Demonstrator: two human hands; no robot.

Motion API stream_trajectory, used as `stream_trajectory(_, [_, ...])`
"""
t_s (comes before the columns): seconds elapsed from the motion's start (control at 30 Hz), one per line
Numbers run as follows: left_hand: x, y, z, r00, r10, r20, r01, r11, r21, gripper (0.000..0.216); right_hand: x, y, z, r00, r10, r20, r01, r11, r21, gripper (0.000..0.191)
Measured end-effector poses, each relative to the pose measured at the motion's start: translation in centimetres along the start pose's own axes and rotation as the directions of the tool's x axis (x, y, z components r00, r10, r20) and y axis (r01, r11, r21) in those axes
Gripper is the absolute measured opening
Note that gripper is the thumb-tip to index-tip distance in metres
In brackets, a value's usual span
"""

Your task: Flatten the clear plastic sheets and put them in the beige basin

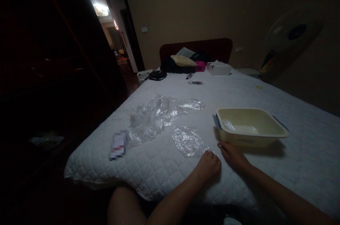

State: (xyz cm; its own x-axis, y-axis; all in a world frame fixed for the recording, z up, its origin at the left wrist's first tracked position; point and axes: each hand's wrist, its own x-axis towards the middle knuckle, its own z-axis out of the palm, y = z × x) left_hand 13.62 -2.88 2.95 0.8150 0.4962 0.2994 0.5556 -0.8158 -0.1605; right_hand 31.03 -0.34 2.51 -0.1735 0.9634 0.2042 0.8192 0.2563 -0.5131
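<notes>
A small clear plastic bag (187,141) lies crumpled on the quilted white bed cover, and its right end runs to my hands. My left hand (209,164) is closed in a fist on that end. Just to its right, my right hand (233,156) has its thumb and fingers pinched together; what lies between them is too small to make out. Right behind that hand stands a cream plastic basin (252,140) with grey handles. Inside the basin rests a bit of clear plastic (228,124).
Larger clear plastic sheeting (154,117) spreads across the bed, with a blurred-out phone-like object (118,145) at its left. Farther back lie a thin packaged item (196,83), a white bin (219,69), a dark bag (157,75) and a pillow (183,61). A fan (296,32) stands at right.
</notes>
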Motion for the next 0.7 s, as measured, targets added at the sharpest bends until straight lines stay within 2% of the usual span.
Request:
stream_trajectory(0.33, [1.2,1.5,-0.5,0.978,-0.147,0.151,0.158,0.985,-0.064,0.015,0.0,0.3,0.2,1.000,0.020,0.014,-0.020,1.000,0.007,0.033])
stream_trajectory(0.43, [1.5,1.6,-0.1,0.974,-0.191,0.121,0.202,0.976,-0.082,0.014,-0.1,0.2,0.2,1.000,0.019,0.018,-0.019,1.000,0.015,0.032])
stream_trajectory(0.53, [1.4,1.2,0.0,0.969,-0.246,0.027,0.247,0.961,-0.121,0.011,-0.1,0.0,0.1,1.000,0.008,0.016,-0.008,1.000,0.022,0.030])
stream_trajectory(0.63, [1.0,0.4,-0.6,0.921,-0.385,-0.063,0.361,0.902,-0.238,0.009,0.0,-0.3,0.0,1.000,0.015,0.002,-0.015,0.999,0.030,0.030])
stream_trajectory(0.7, [0.6,-0.3,-1.2,0.839,-0.535,-0.101,0.463,0.799,-0.384,0.009,0.1,-0.7,0.1,1.000,0.021,-0.013,-0.020,0.998,0.052,0.030])
